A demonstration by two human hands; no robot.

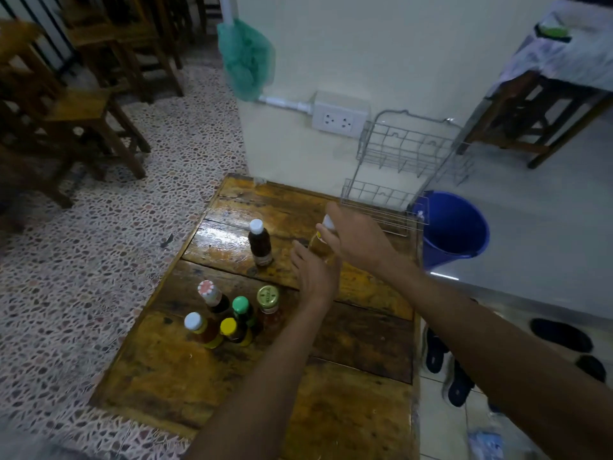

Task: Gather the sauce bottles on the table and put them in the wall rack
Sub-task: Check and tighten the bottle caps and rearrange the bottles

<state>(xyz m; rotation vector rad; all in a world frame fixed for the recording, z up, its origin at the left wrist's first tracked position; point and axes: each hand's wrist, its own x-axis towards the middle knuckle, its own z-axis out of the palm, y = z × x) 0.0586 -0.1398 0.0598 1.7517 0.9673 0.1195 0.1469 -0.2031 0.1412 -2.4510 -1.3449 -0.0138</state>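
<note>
Bottle (321, 242) gripped between left hand (313, 277), right hand (355, 237).

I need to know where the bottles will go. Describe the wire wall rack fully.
The wire wall rack is thin silvery metal wire, with two basket tiers, one above the other. It hangs on the pale wall just right of the white socket box, above the far right corner of the wooden table and beside the blue bucket. Both tiers hold nothing. No hand touches it.
</note>
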